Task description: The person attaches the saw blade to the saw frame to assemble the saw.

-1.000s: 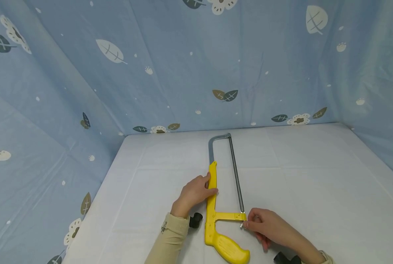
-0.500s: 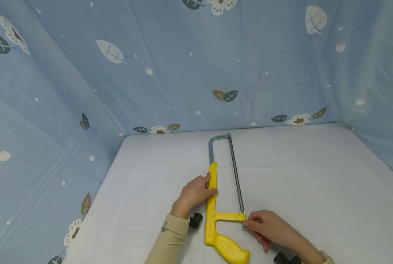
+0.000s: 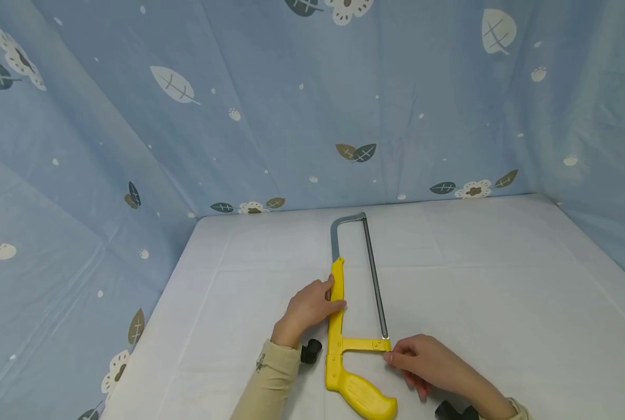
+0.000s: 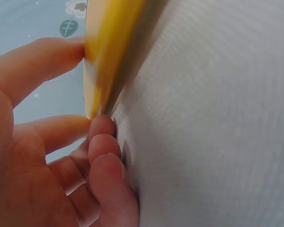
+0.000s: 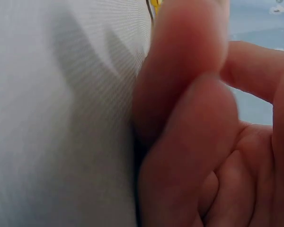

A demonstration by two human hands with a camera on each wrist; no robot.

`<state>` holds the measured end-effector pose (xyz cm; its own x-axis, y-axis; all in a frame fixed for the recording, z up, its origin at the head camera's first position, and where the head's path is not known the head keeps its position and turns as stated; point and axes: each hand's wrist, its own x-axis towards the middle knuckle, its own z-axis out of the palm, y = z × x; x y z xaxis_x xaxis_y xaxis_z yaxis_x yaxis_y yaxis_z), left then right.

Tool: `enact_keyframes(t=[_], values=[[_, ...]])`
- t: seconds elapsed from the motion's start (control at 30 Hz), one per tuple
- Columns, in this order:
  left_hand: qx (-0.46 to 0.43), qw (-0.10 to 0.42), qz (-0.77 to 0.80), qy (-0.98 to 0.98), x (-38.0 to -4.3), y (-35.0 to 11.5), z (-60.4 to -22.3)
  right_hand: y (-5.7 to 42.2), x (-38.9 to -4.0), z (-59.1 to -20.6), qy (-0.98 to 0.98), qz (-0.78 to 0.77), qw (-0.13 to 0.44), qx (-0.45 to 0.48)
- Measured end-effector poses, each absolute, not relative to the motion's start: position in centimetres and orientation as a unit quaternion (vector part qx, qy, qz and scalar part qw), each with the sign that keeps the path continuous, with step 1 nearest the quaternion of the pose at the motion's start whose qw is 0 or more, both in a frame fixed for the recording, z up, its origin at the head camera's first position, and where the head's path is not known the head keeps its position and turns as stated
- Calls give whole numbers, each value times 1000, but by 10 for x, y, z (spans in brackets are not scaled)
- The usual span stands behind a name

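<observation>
A hacksaw point(image 3: 335, 364) with a yellow handle and grey front bow lies flat on the white cloth, its handle towards me. Its blade point(image 3: 375, 277) runs along the right side. My left hand point(image 3: 307, 306) holds the yellow spine between thumb and fingers; the left wrist view shows fingertips against the yellow edge point(image 4: 116, 52). At the near end of the blade, my right hand point(image 3: 430, 361) pinches the small silver wing nut by the yellow arm point(image 3: 366, 345), and the fingertips hide it. In the right wrist view, curled fingers point(image 5: 184, 118) fill the middle, close over the cloth.
White cloth point(image 3: 501, 280) covers the table. Blue curtains point(image 3: 270, 116) with leaf and flower prints stand along the back and both sides. A black wrist mount point(image 3: 311, 351) sits by the left cuff, another black mount point(image 3: 455, 411) by the right wrist.
The right thumb and fingers have shifted slightly at the silver wing nut, which showed earlier and is now covered. The left hand and the hacksaw have stayed in place.
</observation>
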<state>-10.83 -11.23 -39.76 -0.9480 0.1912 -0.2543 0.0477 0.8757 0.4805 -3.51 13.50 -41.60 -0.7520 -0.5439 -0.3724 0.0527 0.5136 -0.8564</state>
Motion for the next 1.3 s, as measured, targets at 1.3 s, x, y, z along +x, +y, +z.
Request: enact_keyframes(t=[1.3], values=[[68,148,245,956,-107,-113,-396,137,-35,-417,795,-495,315,-158]])
